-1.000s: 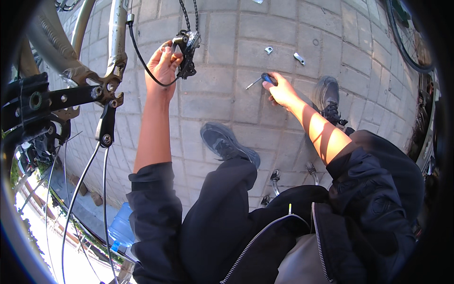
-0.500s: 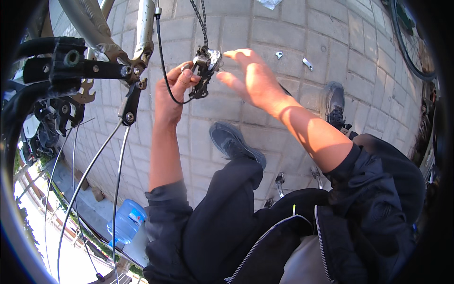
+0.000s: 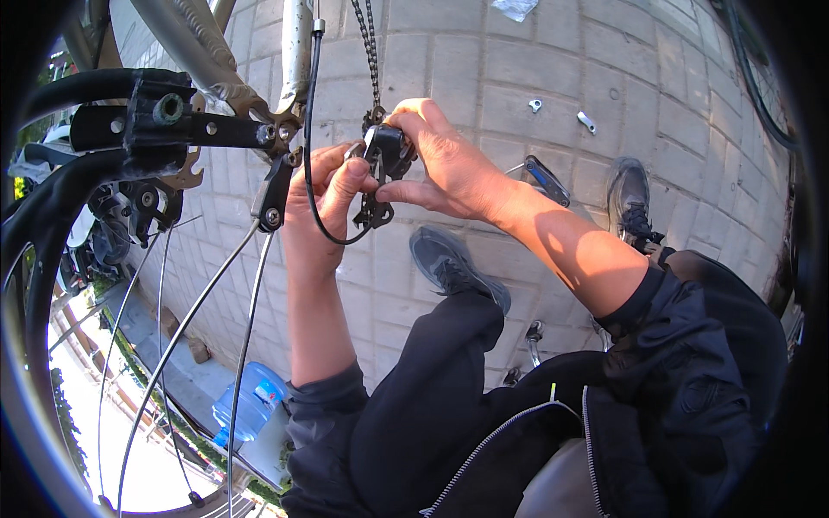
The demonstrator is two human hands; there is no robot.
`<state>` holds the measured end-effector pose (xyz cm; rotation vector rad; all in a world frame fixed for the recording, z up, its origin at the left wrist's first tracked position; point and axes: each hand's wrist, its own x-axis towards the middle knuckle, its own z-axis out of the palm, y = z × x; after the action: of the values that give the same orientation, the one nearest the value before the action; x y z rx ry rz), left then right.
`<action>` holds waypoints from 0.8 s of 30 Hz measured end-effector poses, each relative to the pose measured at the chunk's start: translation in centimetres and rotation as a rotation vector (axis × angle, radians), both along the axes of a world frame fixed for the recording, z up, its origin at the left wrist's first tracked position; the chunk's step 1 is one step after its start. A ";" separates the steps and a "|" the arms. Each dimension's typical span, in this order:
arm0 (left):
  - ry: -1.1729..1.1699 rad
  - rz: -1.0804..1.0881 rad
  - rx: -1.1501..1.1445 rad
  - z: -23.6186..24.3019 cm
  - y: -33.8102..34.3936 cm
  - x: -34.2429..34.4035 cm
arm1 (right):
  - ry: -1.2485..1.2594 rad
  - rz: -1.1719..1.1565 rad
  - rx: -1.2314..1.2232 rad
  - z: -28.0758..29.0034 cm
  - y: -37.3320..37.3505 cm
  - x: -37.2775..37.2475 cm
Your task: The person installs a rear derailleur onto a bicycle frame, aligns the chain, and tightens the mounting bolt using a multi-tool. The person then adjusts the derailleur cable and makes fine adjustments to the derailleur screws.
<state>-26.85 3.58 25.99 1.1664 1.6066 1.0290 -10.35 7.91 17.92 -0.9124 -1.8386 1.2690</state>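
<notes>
Between my two hands hangs a black and silver rear derailleur [image 3: 389, 148], with the bike chain [image 3: 367, 47] running up from it. My left hand [image 3: 321, 203] is closed on its left side, thumb and fingers pinching near a silver part. From the right, my right hand [image 3: 449, 168] wraps its fingers over the derailleur's top, the thumb against its lower side. A black cable housing [image 3: 308, 147] loops down past my left hand toward the derailleur's lower end. The fingers partly hide the derailleur's body.
At left stand the bike frame [image 3: 295, 52], a black rack [image 3: 164, 125] and thin metal stays. On the paving lie two small silver parts, a ring-ended piece [image 3: 535, 105] and a short lever [image 3: 587, 123], and a blue-black tool [image 3: 548, 181]. A blue water jug [image 3: 252, 401] stands lower left.
My right hand has moved in from the right and closed on the derailleur, which has turned. My left hand keeps its hold. The whole view has shifted slightly.
</notes>
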 end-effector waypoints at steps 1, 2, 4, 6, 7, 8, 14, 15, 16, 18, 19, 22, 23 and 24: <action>-0.007 0.010 -0.008 0.1 -0.2 0.0 | -0.007 -0.010 0.011 0.0 -0.2 -0.3; -0.015 0.019 -0.016 0.1 -0.4 -0.1 | -0.015 -0.020 0.021 0.1 -0.3 -0.6; -0.078 -0.047 0.011 0.5 -0.8 -0.5 | -0.006 -0.038 0.057 0.5 -0.4 -0.7; 0.001 -0.228 0.055 1.2 -0.6 -1.0 | -0.035 -0.008 0.073 0.7 -0.3 0.0; 0.163 -0.300 0.124 1.4 -0.4 -1.6 | -0.070 0.050 0.087 1.3 -0.2 0.2; 0.327 -0.374 0.195 1.9 -0.3 -2.0 | -0.074 0.084 0.028 2.5 -0.1 0.3; 0.388 -0.400 0.391 0.5 0.1 -2.9 | -0.046 0.194 -0.203 5.2 0.2 1.0; 0.356 -0.386 0.416 0.5 0.1 -2.6 | -0.007 0.197 -0.203 5.6 0.4 1.0; 0.312 -0.370 0.437 0.2 0.2 -2.3 | 0.007 0.224 -0.244 5.8 0.5 1.0; 0.284 -0.290 0.437 0.5 0.4 -1.9 | 0.036 0.280 -0.325 5.8 0.6 1.0; 0.261 -0.272 0.399 0.6 0.4 -1.8 | 0.004 0.311 -0.254 5.5 0.6 0.8; 0.302 -0.315 0.416 0.6 0.8 -1.7 | -0.012 0.305 -0.230 5.7 0.9 0.9; 0.347 -0.313 0.447 0.7 0.8 -1.6 | -0.028 0.290 -0.175 5.8 0.7 0.8; 0.330 -0.299 0.441 0.6 0.8 -1.6 | -0.045 0.275 -0.120 5.9 0.4 0.7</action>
<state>-28.48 4.36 26.60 1.8947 1.4200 1.0601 -9.70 8.35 23.79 -0.7741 -1.9922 1.5512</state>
